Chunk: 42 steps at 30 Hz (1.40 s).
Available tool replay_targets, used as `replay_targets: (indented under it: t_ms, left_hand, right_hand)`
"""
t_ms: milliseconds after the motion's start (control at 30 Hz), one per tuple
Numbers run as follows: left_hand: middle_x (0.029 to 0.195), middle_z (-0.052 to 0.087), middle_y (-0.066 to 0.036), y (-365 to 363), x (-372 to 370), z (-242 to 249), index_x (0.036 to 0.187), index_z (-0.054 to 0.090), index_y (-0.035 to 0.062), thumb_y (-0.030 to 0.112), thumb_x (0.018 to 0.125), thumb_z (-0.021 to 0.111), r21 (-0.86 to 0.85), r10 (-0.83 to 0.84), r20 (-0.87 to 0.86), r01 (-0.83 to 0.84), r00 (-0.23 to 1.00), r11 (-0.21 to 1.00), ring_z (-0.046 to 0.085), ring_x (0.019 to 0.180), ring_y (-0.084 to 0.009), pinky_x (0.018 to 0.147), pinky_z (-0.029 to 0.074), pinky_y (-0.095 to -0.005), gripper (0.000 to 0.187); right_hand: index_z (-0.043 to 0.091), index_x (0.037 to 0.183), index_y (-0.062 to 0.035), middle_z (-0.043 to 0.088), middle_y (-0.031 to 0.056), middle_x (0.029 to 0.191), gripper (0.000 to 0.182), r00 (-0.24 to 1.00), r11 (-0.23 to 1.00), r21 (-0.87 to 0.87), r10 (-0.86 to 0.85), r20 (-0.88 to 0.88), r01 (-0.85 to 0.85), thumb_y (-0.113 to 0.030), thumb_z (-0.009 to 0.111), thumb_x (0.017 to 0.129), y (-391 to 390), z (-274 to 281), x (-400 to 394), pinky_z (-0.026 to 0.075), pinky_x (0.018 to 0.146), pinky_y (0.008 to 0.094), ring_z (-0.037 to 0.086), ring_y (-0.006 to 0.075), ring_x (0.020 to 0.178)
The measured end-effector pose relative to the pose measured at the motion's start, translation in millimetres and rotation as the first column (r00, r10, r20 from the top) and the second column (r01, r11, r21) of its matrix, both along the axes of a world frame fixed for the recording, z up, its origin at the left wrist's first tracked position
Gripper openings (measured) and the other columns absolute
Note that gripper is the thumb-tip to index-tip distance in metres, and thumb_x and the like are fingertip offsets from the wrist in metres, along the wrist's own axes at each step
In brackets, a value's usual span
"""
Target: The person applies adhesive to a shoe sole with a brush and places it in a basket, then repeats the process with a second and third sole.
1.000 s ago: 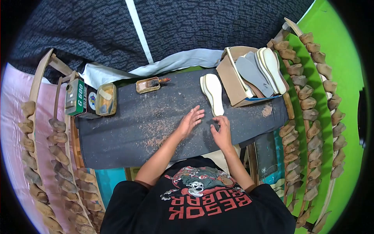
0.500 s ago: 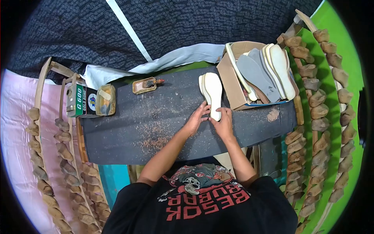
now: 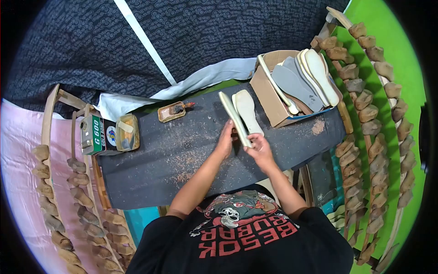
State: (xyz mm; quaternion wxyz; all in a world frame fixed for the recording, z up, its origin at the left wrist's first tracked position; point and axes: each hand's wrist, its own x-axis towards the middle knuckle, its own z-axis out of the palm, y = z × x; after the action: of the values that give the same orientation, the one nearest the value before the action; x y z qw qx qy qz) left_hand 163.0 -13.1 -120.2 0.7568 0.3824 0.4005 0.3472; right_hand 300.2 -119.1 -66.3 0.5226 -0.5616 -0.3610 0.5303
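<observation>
A cream shoe sole (image 3: 233, 118) stands tilted on its long edge, held at its lower half between my two hands. My left hand (image 3: 225, 140) presses against its left face, fingers partly hidden behind it. My right hand (image 3: 260, 153) pinches the narrow heel end between thumb and fingers. Just to the right, a second cream sole (image 3: 247, 108) lies with its wide end away from me; its near end reaches my right fingertips. Both soles are over the dark cloth-covered table (image 3: 200, 132).
A cardboard box (image 3: 269, 102) full of cream and grey soles stands at the right. A glue can (image 3: 98, 135), an open tub (image 3: 127, 132) and a small tray with a brush (image 3: 171, 111) sit at the left and back. Racks of wooden shoe lasts (image 3: 365, 98) flank the table.
The soles, stacked together before, are now apart: one is tipped up to the left in my hands, the other lies at the right. The whole view has also turned slightly.
</observation>
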Motion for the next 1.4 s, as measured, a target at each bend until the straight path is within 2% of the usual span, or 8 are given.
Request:
replay_targets:
  t_ms: [100,267,333,400,500,800,1100,1400]
  left_hand:
    - [0.144,0.051,-0.015,-3.8,-16.2,25.9,0.153,0.031,0.0115,0.060,0.102,0.042,-0.022,0.001,0.252,0.005,0.968,1.000,0.049,0.131,-0.0266,0.106,0.042,-0.0440,0.071]
    - [0.136,0.057,-0.019,-6.3,-32.1,52.9,0.154,0.020,0.0155,0.026,0.105,0.047,0.094,0.022,0.376,-0.062,0.926,0.994,0.067,0.111,-0.0290,0.091,0.057,-0.0374,0.058]
    - [0.135,0.057,-0.020,-3.4,-39.5,47.6,0.154,0.020,0.0164,0.021,0.103,0.047,0.074,0.008,0.414,-0.043,0.910,0.996,0.068,0.109,-0.0304,0.090,0.058,-0.0383,0.058]
    - [0.135,0.056,-0.020,-1.5,-44.1,48.5,0.158,0.010,0.0211,0.011,0.100,0.042,0.061,-0.013,0.448,-0.017,0.894,0.998,0.070,0.104,-0.0304,0.086,0.059,-0.0387,0.067]
    - [0.135,0.056,-0.020,-8.3,-47.3,53.2,0.158,0.010,0.0242,0.012,0.100,0.043,0.068,-0.015,0.433,-0.016,0.901,0.998,0.070,0.102,-0.0314,0.082,0.061,-0.0394,0.068]
    - [0.132,0.056,-0.018,-24.6,-42.6,47.9,0.156,0.014,0.0213,0.018,0.098,0.043,0.026,-0.022,0.319,0.015,0.948,1.000,0.069,0.086,-0.0232,0.076,0.060,-0.0371,0.065]
    - [0.125,0.058,-0.017,-41.8,-74.4,40.1,0.153,0.017,0.0187,0.026,0.099,0.044,0.000,0.131,0.239,-0.135,0.962,0.991,0.067,0.081,-0.0217,0.071,0.059,-0.0359,0.060]
    - [0.125,0.058,-0.016,-76.2,-124.9,26.5,0.152,0.018,0.0197,0.037,0.102,0.042,-0.055,0.329,0.249,-0.326,0.911,0.944,0.067,0.082,-0.0224,0.071,0.059,-0.0368,0.059]
  right_hand:
    - [0.053,0.125,-0.0061,0.058,0.0057,0.117,0.040,0.880,0.990,0.022,0.137,-0.454,-0.143,0.000,0.066,0.088,-9.3,12.3,-25.4,0.051,0.077,0.0282,0.061,0.0125,0.087]
    - [0.056,0.123,-0.0047,0.062,0.0050,0.110,0.032,0.928,0.994,-0.085,0.028,-0.373,-0.064,-0.003,0.062,0.091,-12.7,20.0,-50.4,0.051,0.080,0.0294,0.062,0.0131,0.091]
    - [0.058,0.119,-0.0042,0.064,0.0047,0.108,0.029,0.998,0.972,-0.233,-0.011,-0.057,-0.002,-0.006,0.061,0.091,-10.1,16.7,-47.4,0.052,0.078,0.0284,0.062,0.0125,0.091]
    - [0.059,0.118,-0.0053,0.063,0.0037,0.110,0.028,0.996,0.979,-0.189,-0.085,-0.012,0.081,-0.008,0.062,0.090,-6.8,9.3,-43.8,0.050,0.077,0.0282,0.061,0.0120,0.092]
    - [0.058,0.118,-0.0045,0.061,0.0053,0.112,0.029,0.977,0.969,-0.129,-0.210,0.028,0.211,-0.006,0.062,0.089,-2.7,11.1,-38.1,0.049,0.071,0.0243,0.060,0.0115,0.090]
    - [0.056,0.122,-0.0053,0.064,0.0036,0.108,0.030,0.981,0.976,-0.129,-0.185,-0.062,0.175,-0.016,0.064,0.095,7.8,2.0,-39.3,0.049,0.072,0.0246,0.061,0.0096,0.085]
    - [0.059,0.117,-0.0049,0.067,0.0031,0.101,0.024,0.997,0.977,-0.205,0.052,-0.060,-0.063,-0.017,0.062,0.096,46.8,-32.0,-35.3,0.049,0.065,0.0241,0.059,0.0087,0.072]
    - [0.048,0.137,0.0008,0.065,0.0056,0.095,0.051,0.979,0.971,-0.139,0.200,0.041,-0.192,-0.014,0.066,0.092,174.6,-50.0,-100.2,0.046,0.055,0.0254,0.056,0.0104,0.061]
